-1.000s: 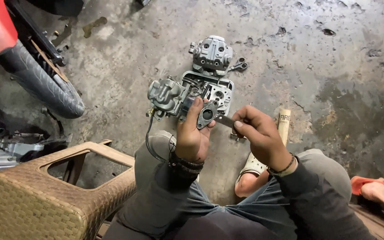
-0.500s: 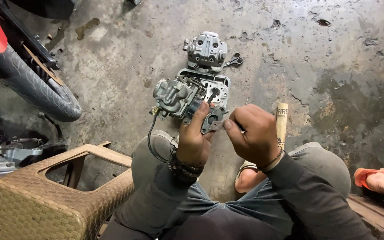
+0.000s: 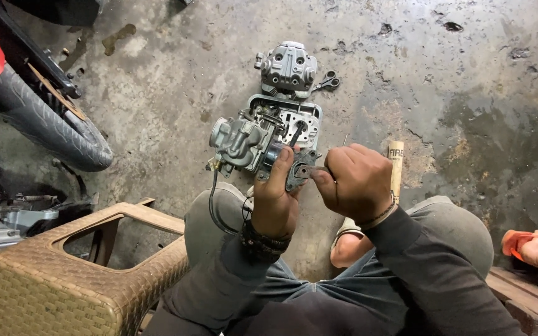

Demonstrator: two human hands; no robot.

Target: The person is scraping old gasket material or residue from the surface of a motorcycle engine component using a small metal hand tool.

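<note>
Carburetor [image 3: 239,144]: held up over the floor in my left hand [image 3: 275,202], just above my knee, in front of the cylinder head [image 3: 287,121] that lies on the concrete.
Left hand: fingers clasped round the carburetor's mounting end, thumb up along the dark flange [image 3: 298,174]; a black cable [image 3: 214,205] hangs from the body and loops down past my wrist.
Right hand [image 3: 355,183]: fingers clenched on a slim metal tool [image 3: 316,169] whose tip meets the flange; I cannot tell what kind of tool it is.
Handling: I judge it a dense cast-metal lump, stiff and fairly heavy for its bulk, likely oily and so slippery. Its small brass fitting and levers look easy to bend.
Where to hold: round the solid body or flange, never by the cable or the little fittings.
Nearby parts: a grey valve cover [image 3: 289,65] lies beyond the cylinder head, with a small wrench [image 3: 326,81] just beside it.
Around me: a wooden handle [image 3: 396,168] lies behind my right hand, a woven brown stool [image 3: 51,280] stands to my left, and a motorcycle tyre [image 3: 45,124] is further left.
</note>
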